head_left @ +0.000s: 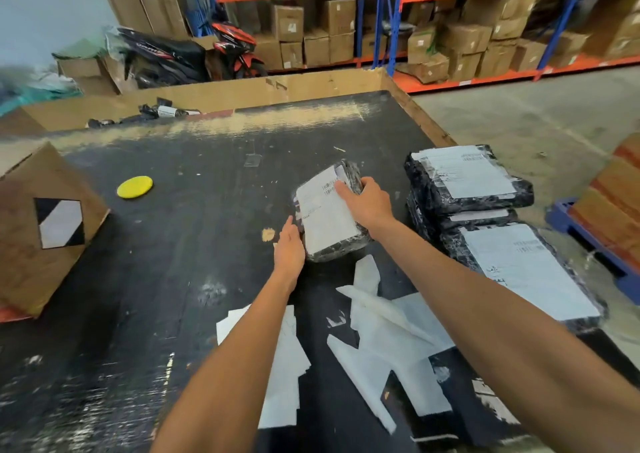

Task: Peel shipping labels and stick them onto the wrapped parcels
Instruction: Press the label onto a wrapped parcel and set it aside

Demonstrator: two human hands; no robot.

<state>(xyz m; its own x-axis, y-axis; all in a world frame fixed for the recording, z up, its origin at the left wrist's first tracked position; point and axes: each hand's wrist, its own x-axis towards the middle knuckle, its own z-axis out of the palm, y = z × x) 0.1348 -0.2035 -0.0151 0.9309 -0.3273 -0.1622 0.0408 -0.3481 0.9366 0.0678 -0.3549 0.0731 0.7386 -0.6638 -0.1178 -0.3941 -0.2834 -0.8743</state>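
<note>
A small parcel in black wrap lies in the middle of the black table, with a white shipping label across its top. My right hand lies over the parcel's right side, fingers curled round its far edge and pressing the label. My left hand rests with straight fingers against the parcel's near left edge. To the right stands a stack of labelled black parcels, and a larger labelled parcel lies in front of it.
Several white backing sheets lie scattered on the table near me. A yellow disc sits at the left, beside a tilted cardboard box. A cardboard wall lines the far edge. Shelves of cartons stand behind.
</note>
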